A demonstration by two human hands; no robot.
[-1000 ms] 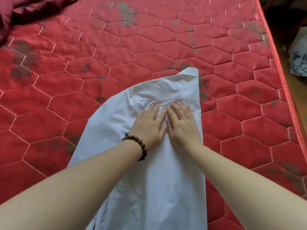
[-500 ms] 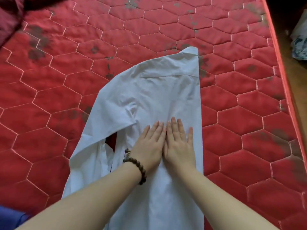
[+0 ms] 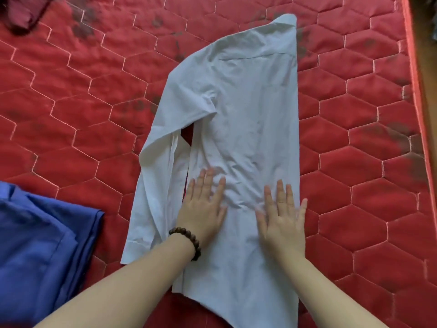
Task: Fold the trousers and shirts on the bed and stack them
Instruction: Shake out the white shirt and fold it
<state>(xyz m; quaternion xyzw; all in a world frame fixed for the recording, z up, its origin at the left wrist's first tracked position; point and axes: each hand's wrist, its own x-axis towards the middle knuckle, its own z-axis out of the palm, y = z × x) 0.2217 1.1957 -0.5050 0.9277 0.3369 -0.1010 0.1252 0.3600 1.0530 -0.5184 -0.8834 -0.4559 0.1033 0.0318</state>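
A white long-sleeved shirt (image 3: pixel 246 110) lies lengthwise on the red quilted mattress (image 3: pixel 354 162), folded in half, its collar at the far end and its sleeve hanging down along the left side. My left hand (image 3: pixel 203 207) lies flat on the lower left part of the shirt, fingers spread; a dark bead bracelet is on that wrist. My right hand (image 3: pixel 282 216) presses flat on the lower right part, near the straight folded edge. Neither hand grips the cloth. A blue garment (image 3: pixel 40 242) lies at the near left of the mattress.
A dark red cloth (image 3: pixel 21 10) is bunched at the far left corner. The mattress's right edge (image 3: pixel 416 91) runs along the frame's right side, with wooden floor beyond it. Dark stains mark the mattress near the shirt's collar.
Both hands have slid down the shirt from the chest to its lower part and moved apart. The view has shifted, so the sleeve and the blue garment now show.
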